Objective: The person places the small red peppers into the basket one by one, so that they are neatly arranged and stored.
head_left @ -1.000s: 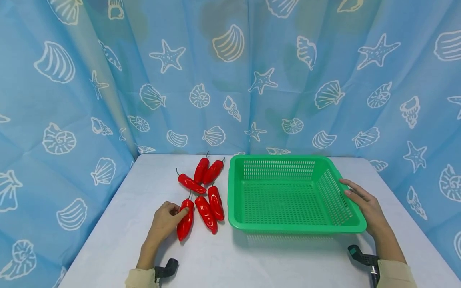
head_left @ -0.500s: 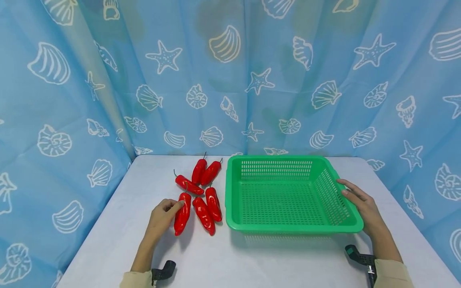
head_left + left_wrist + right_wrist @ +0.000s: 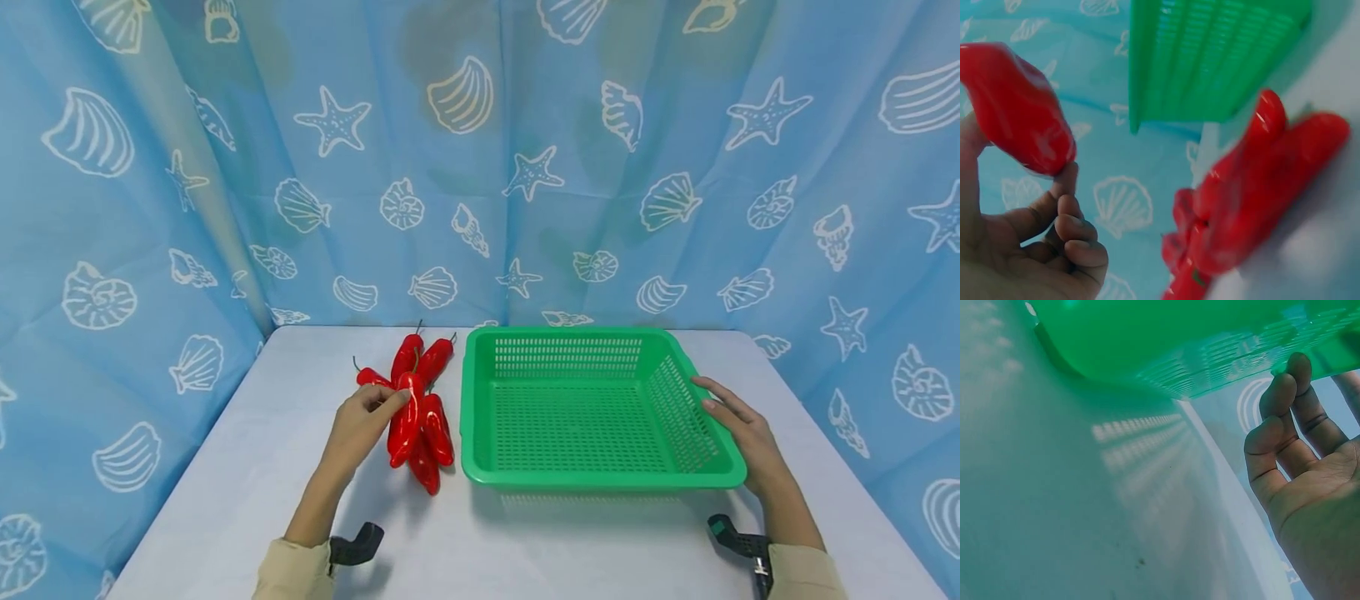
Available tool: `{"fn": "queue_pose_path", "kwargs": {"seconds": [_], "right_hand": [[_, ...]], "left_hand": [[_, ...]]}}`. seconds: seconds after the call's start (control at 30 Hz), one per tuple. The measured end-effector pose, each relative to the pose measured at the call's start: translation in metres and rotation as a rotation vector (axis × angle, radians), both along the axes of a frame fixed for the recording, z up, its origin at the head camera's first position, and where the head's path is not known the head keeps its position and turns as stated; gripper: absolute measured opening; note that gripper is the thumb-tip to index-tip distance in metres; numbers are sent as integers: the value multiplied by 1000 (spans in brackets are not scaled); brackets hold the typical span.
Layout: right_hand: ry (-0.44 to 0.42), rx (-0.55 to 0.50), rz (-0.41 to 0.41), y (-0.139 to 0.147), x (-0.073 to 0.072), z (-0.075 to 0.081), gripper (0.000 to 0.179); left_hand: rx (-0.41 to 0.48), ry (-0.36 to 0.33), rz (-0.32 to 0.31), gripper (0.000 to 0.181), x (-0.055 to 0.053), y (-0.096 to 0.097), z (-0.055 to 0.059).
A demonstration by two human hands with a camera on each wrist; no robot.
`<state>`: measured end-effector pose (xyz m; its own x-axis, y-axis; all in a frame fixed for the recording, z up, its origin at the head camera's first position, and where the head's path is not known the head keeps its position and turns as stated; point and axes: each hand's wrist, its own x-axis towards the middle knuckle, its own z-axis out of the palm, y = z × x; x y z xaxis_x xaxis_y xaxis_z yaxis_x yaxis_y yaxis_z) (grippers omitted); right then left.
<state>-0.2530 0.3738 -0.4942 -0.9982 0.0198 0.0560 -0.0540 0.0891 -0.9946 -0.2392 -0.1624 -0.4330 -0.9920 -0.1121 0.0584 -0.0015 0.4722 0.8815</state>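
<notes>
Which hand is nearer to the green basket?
The right hand: it touches the green basket at its right side. The left hand is apart, beyond its left side, holding a red pepper above other peppers.

The elongated, glossy red pepper [image 3: 408,423] in my left grip [image 3: 360,425] looks smooth; the rectangular green perforated basket [image 3: 600,481] at my right grip [image 3: 742,435] is sleek plastic. Beneath, I see a matt white desk [image 3: 562,550]; beyond, blue shell-printed cloth [image 3: 442,158].
</notes>
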Motion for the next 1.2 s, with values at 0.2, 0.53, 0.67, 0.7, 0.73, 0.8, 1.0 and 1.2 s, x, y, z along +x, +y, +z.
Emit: {"fn": "queue_pose_path", "kwargs": {"seconds": [0.2,0.53,0.67,0.7,0.73,0.8,1.0,1.2], "right_hand": [[-19,-24,0,-1,-1,1,46],[-17,14,-6,-1,-1,2,48],[-15,1,-8,-2,-1,1,47],[-13,-5,-6,-1,-1,1,47],[-10,-10,-3,-1,-1,1,47],[-3,-17,5,0,-1,2,47],[-5,-22,13,1,-1,3,47],[-13,-13,8,1,-1,-1,47]], "left_hand": [[-18,7,-57,34,-8,24,22],[-11,-45,-108,37,-20,62,37],[-47,-31,-138,36,-24,72,41],[-50,-28,-144,36,-25,75,42],[-52,-27,-150,36,-25,77,42],[-52,-28,-164,38,-27,81,43],[-46,-46,-205,40,-32,96,44],[33,-106,-250,39,-42,108,51]]}}
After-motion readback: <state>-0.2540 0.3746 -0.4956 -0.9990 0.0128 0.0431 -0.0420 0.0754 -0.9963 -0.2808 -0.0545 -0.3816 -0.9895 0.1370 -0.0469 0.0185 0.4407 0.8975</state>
